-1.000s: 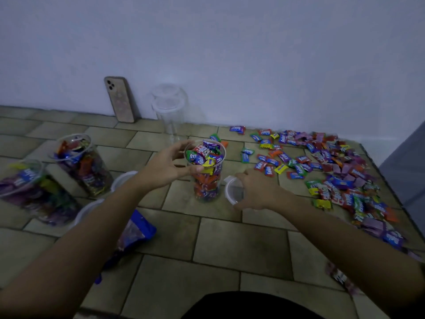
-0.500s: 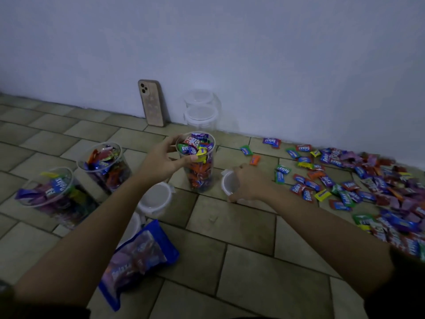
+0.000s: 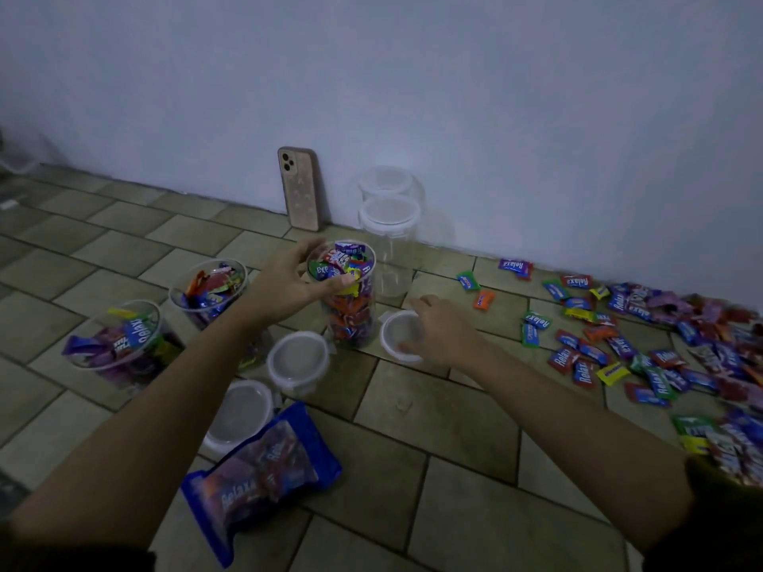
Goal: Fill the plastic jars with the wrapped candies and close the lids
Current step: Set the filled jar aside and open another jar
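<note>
Lid [image 3: 398, 334] and jar [image 3: 351, 315] are the pair to watch from the head view. The round, clear lid with its pale rim lies low on the tiled floor [image 3: 454, 427], touching or very nearly touching the foot of the jar. The right hand [image 3: 437, 332] is on it, and its grip pinches the lid's right-hand rim, forefinger over the far edge and thumb at the near one. Whether the lid has cleared the floor I cannot tell.

From that grip the jar's open mouth lies up and to the left, close by. The jar stands upright, long axis vertical. It is a clear plastic cylinder packed with bright wrappers right to the brim, a few poking above the rim. The left hand [image 3: 289, 278] has its grip curled round the jar's top from the left, thumb across the near edge, steadying it.

The right hand is plainly the nearer one to the lid, so I'd judge the coming move to be a short lift up and leftward onto the mouth. The heaped wrappers may keep the lid from seating.

Left of the left grip stand two more filled jars [image 3: 210, 291], uncovered, with spare lids [image 3: 297, 361] nearer the person. Loose candies [image 3: 660, 344] lie scattered well to the right of the right grip.
</note>
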